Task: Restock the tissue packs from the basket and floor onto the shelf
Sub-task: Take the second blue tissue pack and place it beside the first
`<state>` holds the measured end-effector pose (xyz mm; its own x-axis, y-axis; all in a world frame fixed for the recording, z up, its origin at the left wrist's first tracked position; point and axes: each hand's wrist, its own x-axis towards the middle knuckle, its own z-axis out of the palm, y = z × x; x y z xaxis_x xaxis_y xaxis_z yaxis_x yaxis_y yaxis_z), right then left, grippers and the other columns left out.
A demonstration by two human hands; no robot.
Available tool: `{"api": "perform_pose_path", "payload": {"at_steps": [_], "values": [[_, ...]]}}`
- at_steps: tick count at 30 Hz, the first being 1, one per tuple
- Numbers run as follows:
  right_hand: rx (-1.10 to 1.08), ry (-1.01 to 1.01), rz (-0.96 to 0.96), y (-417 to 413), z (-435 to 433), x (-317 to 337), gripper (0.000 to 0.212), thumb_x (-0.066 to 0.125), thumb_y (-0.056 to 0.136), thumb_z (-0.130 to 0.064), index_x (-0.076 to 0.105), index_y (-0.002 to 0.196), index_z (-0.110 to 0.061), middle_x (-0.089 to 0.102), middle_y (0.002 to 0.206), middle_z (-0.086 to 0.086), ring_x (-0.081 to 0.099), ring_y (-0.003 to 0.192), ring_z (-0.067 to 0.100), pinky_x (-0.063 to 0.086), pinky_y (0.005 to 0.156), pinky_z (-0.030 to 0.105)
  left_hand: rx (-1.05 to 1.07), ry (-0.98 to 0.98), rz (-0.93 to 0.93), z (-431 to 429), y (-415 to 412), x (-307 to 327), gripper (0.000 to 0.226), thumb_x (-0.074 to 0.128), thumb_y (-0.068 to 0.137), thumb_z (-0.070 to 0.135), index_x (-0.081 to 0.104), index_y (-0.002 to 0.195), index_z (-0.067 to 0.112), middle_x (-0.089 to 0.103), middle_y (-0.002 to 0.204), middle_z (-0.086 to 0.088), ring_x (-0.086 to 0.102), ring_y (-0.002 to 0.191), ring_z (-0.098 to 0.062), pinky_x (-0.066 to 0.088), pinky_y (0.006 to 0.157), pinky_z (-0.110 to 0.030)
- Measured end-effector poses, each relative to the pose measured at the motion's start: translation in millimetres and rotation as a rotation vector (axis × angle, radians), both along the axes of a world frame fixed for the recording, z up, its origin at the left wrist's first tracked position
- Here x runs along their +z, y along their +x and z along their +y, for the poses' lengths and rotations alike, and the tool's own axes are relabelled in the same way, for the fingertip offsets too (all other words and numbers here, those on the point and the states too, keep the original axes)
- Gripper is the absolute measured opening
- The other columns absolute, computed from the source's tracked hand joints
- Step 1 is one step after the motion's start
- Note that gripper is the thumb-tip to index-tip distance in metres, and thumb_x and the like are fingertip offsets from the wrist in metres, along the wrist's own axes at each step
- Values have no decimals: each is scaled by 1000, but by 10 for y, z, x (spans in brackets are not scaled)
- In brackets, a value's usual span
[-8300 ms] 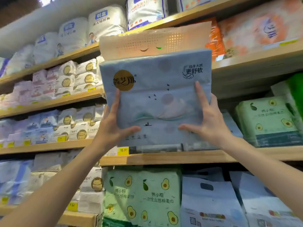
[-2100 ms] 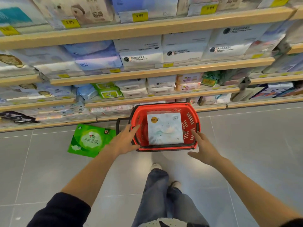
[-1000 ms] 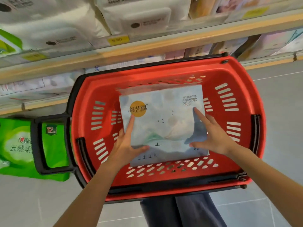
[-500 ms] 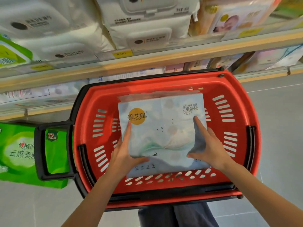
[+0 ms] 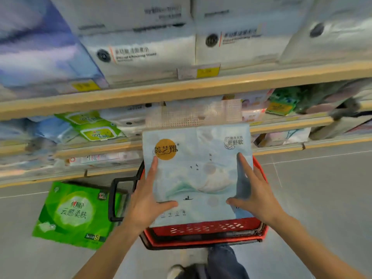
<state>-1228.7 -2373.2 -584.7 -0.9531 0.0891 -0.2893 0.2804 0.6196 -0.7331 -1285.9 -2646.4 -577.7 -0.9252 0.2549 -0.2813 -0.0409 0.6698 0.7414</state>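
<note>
Far to the left of the left hand, a green tissue pack [image 5: 74, 215] lies flat on the grey floor [image 5: 322, 198], just in front of the lowest shelf edge. Its right edge reaches the black handle [image 5: 116, 198] of the red basket [image 5: 203, 236], which sticks out just beside the left wrist.

The left hand [image 5: 148, 200] grips the left edge of a pale blue tissue pack [image 5: 197, 174], fingers spread up the side and thumb pressed across the front near the bottom. The pack is held upright and facing the camera between the 2 hands, above the basket, with a gold round logo near its top left corner and a printed flap at its top. It hides most of the basket's inside, so what else lies in the basket cannot be told; only the near red wall with its slots and the rim show below the hands.

The right hand [image 5: 254, 195] holds the pack's right edge the same way, fingers up the side and thumb on the front.

Beyond the hands run wooden shelves [image 5: 181, 91] stocked with white and blue packs above, green wipes packs [image 5: 94, 127] up and to the left of the left hand, and blurred goods up and to the right of the right hand. Below the basket, a trouser leg and a shoe show.
</note>
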Motion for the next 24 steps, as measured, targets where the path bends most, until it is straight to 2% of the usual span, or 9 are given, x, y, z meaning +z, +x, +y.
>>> {"api": "perform_pose_path", "payload": {"at_steps": [3, 6, 10, 14, 17, 20, 22, 24], "values": [[-3, 45, 111, -31, -54, 796, 119, 83, 60, -27, -3, 139, -50, 27, 149, 6, 31, 131, 34, 40, 95, 45, -32, 77, 90, -84, -56, 763, 124, 87, 53, 32, -2, 135, 58, 16, 142, 30, 18, 128, 15, 27, 105, -24], [-19, 100, 212, -8, -153, 1584, 118, 84, 59, -29, -3, 137, -50, 26, 149, 9, 33, 129, 37, 38, 95, 46, -30, 137, 199, -178, -44, 1489, 123, 88, 54, 24, 0, 133, 57, 11, 135, 40, 15, 122, 27, 23, 105, -18], [-12, 116, 401, 85, -316, 2538, 115, 82, 63, -29, -4, 136, -51, 28, 147, 1, 35, 121, 25, 39, 80, 33, -52, 87, 419, -352, 17, 2476, 127, 87, 52, 35, -5, 134, 63, 6, 138, 41, 16, 133, 8, 27, 104, -22], [-20, 112, 563, 187, -528, 3567, 115, 82, 62, -28, -5, 132, -54, 29, 144, 4, 36, 124, 32, 41, 86, 43, -62, 122, 600, -600, 146, 3547, 125, 86, 55, 36, -6, 135, 61, 8, 145, 34, 14, 137, 4, 27, 107, -25], [-10, 149, 702, 212, -689, 4257, 116, 82, 62, -28, -6, 133, -53, 30, 144, 5, 35, 126, 28, 40, 90, 41, -43, 115, 741, -742, 205, 4290, 125, 88, 53, 35, -3, 135, 57, 14, 149, 24, 17, 137, 1, 25, 110, -26], [-19, 178, 816, 240, -815, 4873, 118, 83, 61, -28, -7, 134, -54, 34, 138, 8, 36, 126, 32, 38, 94, 41, -22, 113, 863, -882, 291, 4935, 125, 88, 52, 36, -4, 134, 61, 19, 147, 21, 21, 135, 0, 30, 107, -30], [-16, 207, 889, 242, -864, 5220, 120, 83, 60, -28, -8, 132, -57, 37, 131, 10, 42, 121, 32, 41, 92, 43, -11, 114, 927, -942, 339, 5287, 125, 87, 53, 38, -5, 134, 63, 25, 147, 17, 26, 135, -6, 33, 106, -34], [0, 205, 962, 263, -919, 5566, 120, 84, 60, -27, -8, 131, -57, 34, 136, 8, 40, 124, 29, 41, 93, 42, 6, 95, 1010, -1007, 397, 5622, 125, 86, 53, 40, -7, 134, 62, 29, 150, 11, 31, 136, -14, 37, 103, -38]]}}
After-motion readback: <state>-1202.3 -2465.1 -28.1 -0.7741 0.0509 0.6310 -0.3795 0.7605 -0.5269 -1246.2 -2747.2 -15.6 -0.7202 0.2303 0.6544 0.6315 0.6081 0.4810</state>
